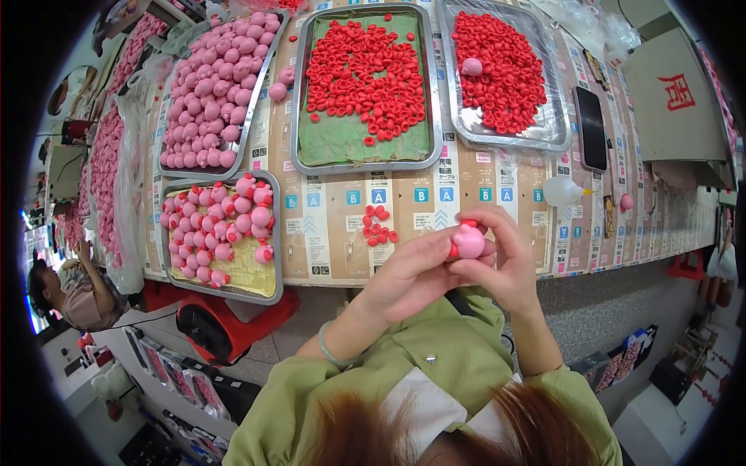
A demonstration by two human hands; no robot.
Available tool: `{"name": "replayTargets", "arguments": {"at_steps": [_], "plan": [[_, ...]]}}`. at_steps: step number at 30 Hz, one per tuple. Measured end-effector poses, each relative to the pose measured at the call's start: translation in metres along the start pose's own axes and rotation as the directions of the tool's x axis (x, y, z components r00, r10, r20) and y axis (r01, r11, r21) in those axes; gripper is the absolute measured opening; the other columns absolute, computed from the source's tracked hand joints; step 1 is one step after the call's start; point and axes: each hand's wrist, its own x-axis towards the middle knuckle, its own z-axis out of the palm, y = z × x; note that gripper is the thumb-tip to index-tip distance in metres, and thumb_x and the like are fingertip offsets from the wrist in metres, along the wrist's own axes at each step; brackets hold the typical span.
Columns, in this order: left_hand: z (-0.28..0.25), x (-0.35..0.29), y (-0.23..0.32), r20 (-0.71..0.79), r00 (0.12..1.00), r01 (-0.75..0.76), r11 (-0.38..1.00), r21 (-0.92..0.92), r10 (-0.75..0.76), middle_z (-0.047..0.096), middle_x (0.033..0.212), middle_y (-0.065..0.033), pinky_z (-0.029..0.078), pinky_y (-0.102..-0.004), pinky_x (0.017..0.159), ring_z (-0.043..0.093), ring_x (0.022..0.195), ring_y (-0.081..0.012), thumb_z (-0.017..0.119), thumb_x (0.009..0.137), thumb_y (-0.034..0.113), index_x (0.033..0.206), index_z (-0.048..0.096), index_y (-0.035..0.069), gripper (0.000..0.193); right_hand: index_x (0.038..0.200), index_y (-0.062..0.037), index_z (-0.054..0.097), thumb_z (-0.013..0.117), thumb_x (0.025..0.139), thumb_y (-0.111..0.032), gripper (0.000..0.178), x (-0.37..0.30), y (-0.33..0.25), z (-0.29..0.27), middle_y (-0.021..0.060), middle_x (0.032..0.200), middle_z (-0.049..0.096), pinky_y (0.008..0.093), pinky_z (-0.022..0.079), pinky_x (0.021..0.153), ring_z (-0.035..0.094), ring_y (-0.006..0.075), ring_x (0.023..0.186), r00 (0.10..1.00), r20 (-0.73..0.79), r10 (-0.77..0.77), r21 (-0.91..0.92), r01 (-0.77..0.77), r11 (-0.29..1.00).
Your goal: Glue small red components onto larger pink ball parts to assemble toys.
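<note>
Both my hands meet above the table's near edge around one pink toy figure (468, 242) with red parts on it. My left hand (416, 268) grips its left side between thumb and fingers. On the other side, the fingers and thumb of my right hand (505, 260) curl round the figure and touch it near a red part. A small group of red oval pieces (379, 225) lies on the table left of my hands. Further left, a tray (277, 233) holds pink figures with red parts attached. Part of the held figure is hidden by my fingers.
Red pieces fill a green-lined tray (364, 165) and another metal tray (505, 141). Plain pink figures crowd a tray (256, 101) at the back left. A white squeeze bottle (561, 191), phone (590, 128) and cardboard box (676, 101) are right. Another person (81, 291) sits far left.
</note>
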Motion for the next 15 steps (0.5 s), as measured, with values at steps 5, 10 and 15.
{"name": "replayTargets", "arguments": {"at_steps": [5,10,15], "plan": [[0.0006,-0.0015,-0.0028,-0.035,0.997,-0.069,0.985,0.159,0.076,0.048,0.107,-0.0147,0.033,-0.035,0.091,0.046,0.102,-0.0207,0.047,0.084,0.029,0.116,0.035,-0.005,0.048,0.096,0.003,0.053,0.071,0.056,-0.004,0.045,-0.0025,0.002,0.0026,0.011,0.092,0.053,0.0274,0.039,0.075,0.05,0.0177,0.084,0.998,-0.041,-0.042,-0.014,0.042,0.999],[-0.0024,-0.0029,-0.0029,-0.032,0.996,-0.076,0.984,0.161,0.083,0.048,0.106,-0.0147,0.033,-0.0348,0.091,0.046,0.102,-0.0207,0.047,0.084,0.028,0.116,0.035,-0.005,0.048,0.095,0.0031,0.053,0.071,0.057,-0.006,0.044,-0.0033,0.005,0.0054,0.0113,0.09,0.054,0.0279,0.039,0.074,0.05,0.0184,0.084,0.994,-0.06,-0.087,-0.012,0.087,0.996],[0.0032,-0.0032,-0.0037,-0.086,0.99,-0.095,0.976,0.195,0.113,0.047,0.106,-0.0143,0.035,-0.0349,0.09,0.047,0.1,-0.0207,0.046,0.085,0.029,0.117,0.036,-0.004,0.047,0.098,0.002,0.051,0.069,0.059,-0.003,0.043,-0.0068,0.0063,0.0095,0.0122,0.098,0.051,0.0292,0.039,0.077,0.049,0.0204,0.089,0.995,-0.093,-0.026,0.012,0.027,1.0]]}}
